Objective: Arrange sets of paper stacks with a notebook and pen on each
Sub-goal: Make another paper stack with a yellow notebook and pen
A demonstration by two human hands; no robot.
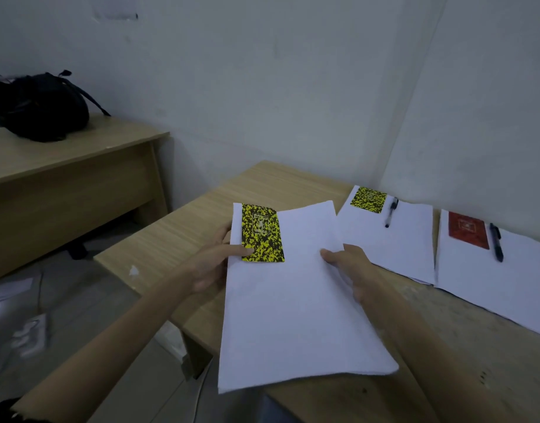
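Where paper stack (293, 300) overlaps, fingers unseen.

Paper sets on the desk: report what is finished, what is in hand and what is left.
Done: two sets lie by the wall, one paper stack with a yellow notebook and pen, another with a red notebook and pen. In hand: the left hand and right hand hold a third stack carrying a yellow notebook. Left: setting it down and adding a pen; none shows on it.

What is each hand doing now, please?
Left hand: grips paper stack, thumb on yellow notebook.
Right hand: grips the same stack's right edge.
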